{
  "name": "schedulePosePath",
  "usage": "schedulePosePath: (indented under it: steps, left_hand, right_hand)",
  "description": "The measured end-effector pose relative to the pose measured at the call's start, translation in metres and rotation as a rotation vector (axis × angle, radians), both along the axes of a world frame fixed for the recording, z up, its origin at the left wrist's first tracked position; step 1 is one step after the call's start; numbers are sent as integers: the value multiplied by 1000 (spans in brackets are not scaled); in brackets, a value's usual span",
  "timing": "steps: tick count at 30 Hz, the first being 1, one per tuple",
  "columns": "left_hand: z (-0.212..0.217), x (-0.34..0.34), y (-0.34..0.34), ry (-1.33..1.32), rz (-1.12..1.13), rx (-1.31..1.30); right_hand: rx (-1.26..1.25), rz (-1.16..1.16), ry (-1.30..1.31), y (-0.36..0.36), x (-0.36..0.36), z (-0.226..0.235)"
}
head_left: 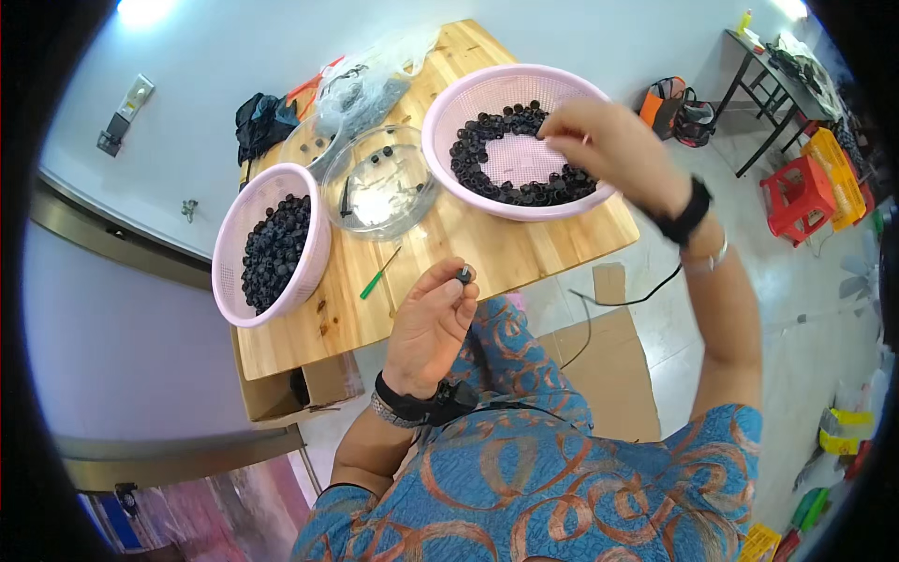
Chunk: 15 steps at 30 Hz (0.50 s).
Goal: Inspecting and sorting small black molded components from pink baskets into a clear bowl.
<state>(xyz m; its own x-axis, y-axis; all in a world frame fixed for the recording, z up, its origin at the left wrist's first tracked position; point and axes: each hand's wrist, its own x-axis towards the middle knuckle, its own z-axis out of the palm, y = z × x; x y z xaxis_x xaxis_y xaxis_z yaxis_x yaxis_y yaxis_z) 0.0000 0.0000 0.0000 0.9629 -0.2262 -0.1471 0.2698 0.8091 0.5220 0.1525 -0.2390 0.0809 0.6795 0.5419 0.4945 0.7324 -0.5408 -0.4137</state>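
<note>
My left hand (428, 330) is raised in front of the table's near edge. Between its thumb and fingers it pinches a small black round part (464, 275) with a light spot on it. Over the right-hand pink basket (433, 140) hangs my right hand (609, 145), its fingers bent and their tips close to the thumb; what they hold, if anything, does not show. Black ring-like parts (468, 150) lie in a loose ring inside that basket, leaving its middle floor bare. A second pink basket (318, 234), at the left, holds a heap of black parts (276, 248).
Between the baskets stands a clear round tray (379, 225) with a few black bits. A green-handled screwdriver (372, 286) lies on the wooden table (449, 234). Plastic bags (361, 98) sit behind. Right of me are a red stool (799, 197) and cardboard (609, 375) on the floor.
</note>
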Motion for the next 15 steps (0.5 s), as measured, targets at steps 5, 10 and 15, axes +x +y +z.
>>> schedulePosePath:
  steps: [5, 10, 15]
  left_hand:
    - [2, 6, -11, 24, -28, 13]
    - [-3, 7, -3, 41, -50, 16]
    - [-8, 11, 5, 50, -80, -41]
  right_hand:
    - [-646, -145, 223, -22, 82, -11]
    - [-949, -162, 275, 9, 113, -43]
    - [-1117, -187, 294, 21, 126, -60]
